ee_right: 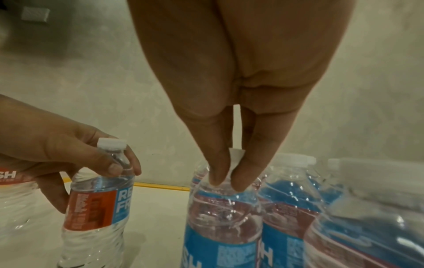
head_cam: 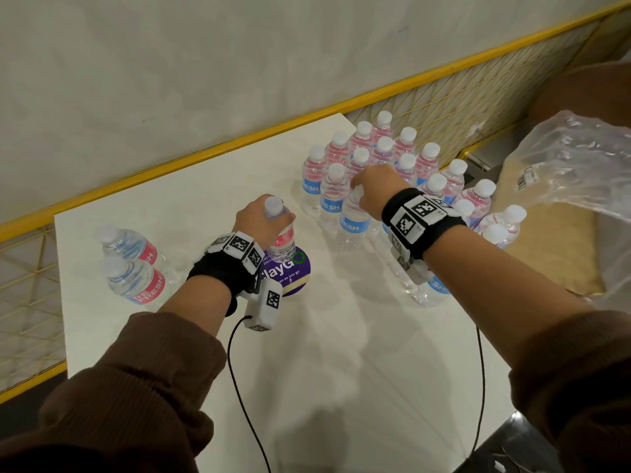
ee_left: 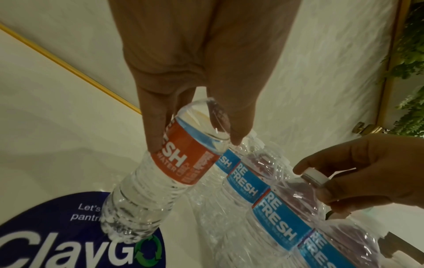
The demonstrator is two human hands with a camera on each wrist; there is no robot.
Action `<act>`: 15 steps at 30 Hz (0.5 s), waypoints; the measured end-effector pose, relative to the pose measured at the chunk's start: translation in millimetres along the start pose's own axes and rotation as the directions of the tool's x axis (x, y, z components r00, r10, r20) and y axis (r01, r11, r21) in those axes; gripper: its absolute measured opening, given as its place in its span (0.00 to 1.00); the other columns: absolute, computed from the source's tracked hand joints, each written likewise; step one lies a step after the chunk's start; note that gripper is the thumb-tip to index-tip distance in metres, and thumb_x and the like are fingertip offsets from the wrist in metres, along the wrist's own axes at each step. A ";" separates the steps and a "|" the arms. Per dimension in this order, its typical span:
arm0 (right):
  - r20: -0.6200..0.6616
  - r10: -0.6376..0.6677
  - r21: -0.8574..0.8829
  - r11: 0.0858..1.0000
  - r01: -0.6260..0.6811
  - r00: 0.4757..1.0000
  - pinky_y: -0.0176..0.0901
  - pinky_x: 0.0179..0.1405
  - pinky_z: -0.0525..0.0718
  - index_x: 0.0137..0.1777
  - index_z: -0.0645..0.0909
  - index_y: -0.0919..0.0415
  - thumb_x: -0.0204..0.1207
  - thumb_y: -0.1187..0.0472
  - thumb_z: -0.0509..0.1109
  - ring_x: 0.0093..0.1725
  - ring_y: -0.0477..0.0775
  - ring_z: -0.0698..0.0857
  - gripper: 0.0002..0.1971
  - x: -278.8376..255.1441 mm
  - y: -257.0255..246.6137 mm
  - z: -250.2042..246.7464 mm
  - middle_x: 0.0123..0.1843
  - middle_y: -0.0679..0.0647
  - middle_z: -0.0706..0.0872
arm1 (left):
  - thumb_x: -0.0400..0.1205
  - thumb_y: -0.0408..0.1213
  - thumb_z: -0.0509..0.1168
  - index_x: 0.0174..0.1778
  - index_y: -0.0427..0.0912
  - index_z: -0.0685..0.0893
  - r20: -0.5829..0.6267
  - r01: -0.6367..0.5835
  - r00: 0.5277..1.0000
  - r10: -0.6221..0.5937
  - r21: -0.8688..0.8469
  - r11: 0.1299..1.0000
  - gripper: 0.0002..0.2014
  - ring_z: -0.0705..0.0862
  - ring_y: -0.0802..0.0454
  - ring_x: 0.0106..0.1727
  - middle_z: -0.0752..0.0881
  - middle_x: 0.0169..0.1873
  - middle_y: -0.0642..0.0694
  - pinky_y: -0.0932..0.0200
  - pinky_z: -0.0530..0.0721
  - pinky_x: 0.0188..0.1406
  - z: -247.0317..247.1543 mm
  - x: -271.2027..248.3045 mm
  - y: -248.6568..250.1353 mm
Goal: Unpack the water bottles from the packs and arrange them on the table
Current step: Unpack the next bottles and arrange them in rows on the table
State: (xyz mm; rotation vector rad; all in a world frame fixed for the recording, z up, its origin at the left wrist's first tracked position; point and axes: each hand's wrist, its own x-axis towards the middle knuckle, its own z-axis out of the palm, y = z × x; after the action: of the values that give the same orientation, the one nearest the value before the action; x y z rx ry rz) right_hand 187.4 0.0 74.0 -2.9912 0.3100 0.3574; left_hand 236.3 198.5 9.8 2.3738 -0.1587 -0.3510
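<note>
clear bottle (head_cam: 281,233) in left hand (head_cam: 254,220) — right hand (head_cam: 374,187) pinches another.

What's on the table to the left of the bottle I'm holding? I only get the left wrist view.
Observer: In the head view, two red-label bottles sit there, apart from the group.
Operator: Any empty wrap around?
Observer: Loose clear plastic wrap lies beyond the table on its right side.
Operator: Where does my left hand grip?
Observer: Right wrist view shows the left hand gripping the held bottle at its neck, just under the cap.
</note>
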 end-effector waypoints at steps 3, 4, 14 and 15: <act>0.004 -0.003 -0.034 0.999 0.003 1.000 0.50 0.65 0.78 0.71 0.76 0.60 0.79 0.68 0.61 0.68 0.64 0.77 0.20 2.4 -0.5 -0.9 0.68 0.63 0.79 | 0.78 0.48 0.68 0.58 0.44 0.81 -0.005 0.003 1.000 -0.003 -0.006 1.000 0.16 0.82 0.42 0.59 0.85 0.57 0.44 0.57 0.75 0.56 -0.1 -0.2 -0.3; 0.009 0.003 -0.036 0.999 -0.003 1.000 0.50 0.65 0.78 0.71 0.76 0.61 0.79 0.68 0.61 0.68 0.64 0.77 0.20 3.0 -1.0 -1.6 0.68 0.63 0.79 | 0.77 0.48 0.68 0.58 0.44 0.81 -0.008 0.004 1.000 -0.004 -0.014 1.000 0.17 0.82 0.42 0.59 0.85 0.57 0.44 0.56 0.75 0.56 -0.2 -0.5 -0.5; -0.214 -0.021 0.002 1.000 0.022 0.977 0.57 0.66 0.76 0.72 0.72 0.58 0.76 0.64 0.65 0.70 0.67 0.69 0.23 -12.5 -11.4 9.1 0.69 0.62 0.71 | 0.76 0.52 0.69 0.55 0.45 0.81 0.006 -0.020 1.000 0.020 0.047 0.999 0.18 0.83 0.43 0.58 0.86 0.55 0.45 0.57 0.76 0.54 -0.8 -2.0 -2.2; -0.260 -0.073 0.049 0.995 0.089 0.963 0.57 0.67 0.75 0.74 0.70 0.57 0.76 0.63 0.66 0.70 0.66 0.69 0.25 -17.2 -19.1 13.1 0.70 0.61 0.70 | 0.75 0.53 0.70 0.56 0.45 0.81 0.026 -0.013 1.000 0.012 0.042 0.999 0.20 0.83 0.43 0.58 0.86 0.56 0.45 0.56 0.78 0.56 -2.2 -2.8 -2.1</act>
State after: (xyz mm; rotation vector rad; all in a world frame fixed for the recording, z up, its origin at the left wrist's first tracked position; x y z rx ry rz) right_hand 172.3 23.6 67.2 -2.9786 0.2150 -0.0512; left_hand 234.4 202.1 10.5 2.4098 -0.1944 -0.3758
